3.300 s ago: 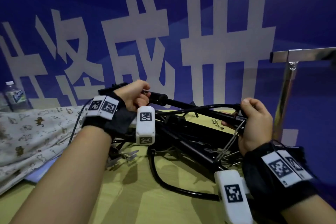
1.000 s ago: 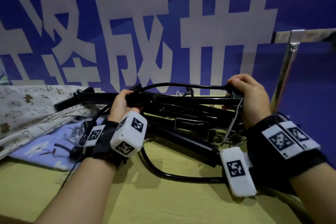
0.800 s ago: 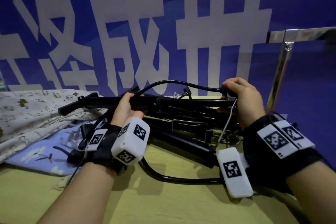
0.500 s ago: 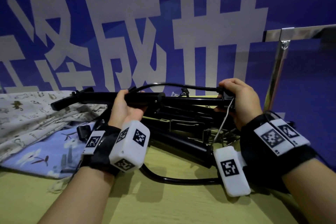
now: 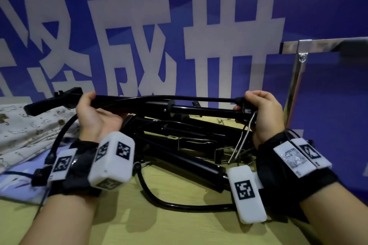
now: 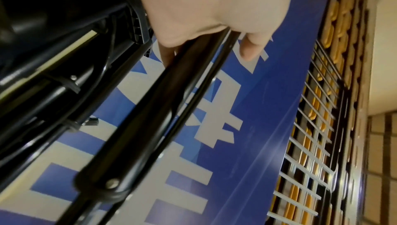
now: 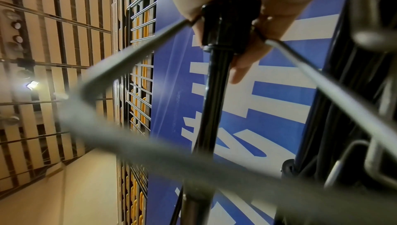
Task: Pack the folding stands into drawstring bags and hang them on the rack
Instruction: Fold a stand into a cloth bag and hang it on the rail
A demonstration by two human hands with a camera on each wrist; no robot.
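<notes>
A black folding stand [image 5: 179, 106] is held level above the table between both hands. My left hand [image 5: 93, 113] grips its tube and thin rod near the left end, palm up; the left wrist view shows the fingers [image 6: 249, 48] wrapped over both rods [image 6: 163, 96]. My right hand [image 5: 260, 113] grips the right end joint [image 7: 227, 23], where a grey wire loop [image 5: 242, 137] hangs down. More black folded stands [image 5: 179, 157] lie piled below. Printed cloth drawstring bags [image 5: 29, 131] lie at the left. The steel rack [image 5: 294, 85] stands at the right.
A blue banner with large white characters [image 5: 139, 26] stands close behind the table. A black curved cable or rod [image 5: 159, 201] lies on the yellow tabletop [image 5: 139, 228] in front of the pile. A pale blue cloth [image 5: 18, 183] lies under the printed one.
Since 3.3 s ago the stand has been lifted and turned level. My left hand has shifted left along the tube over the last second; the right hand keeps its grip on the end.
</notes>
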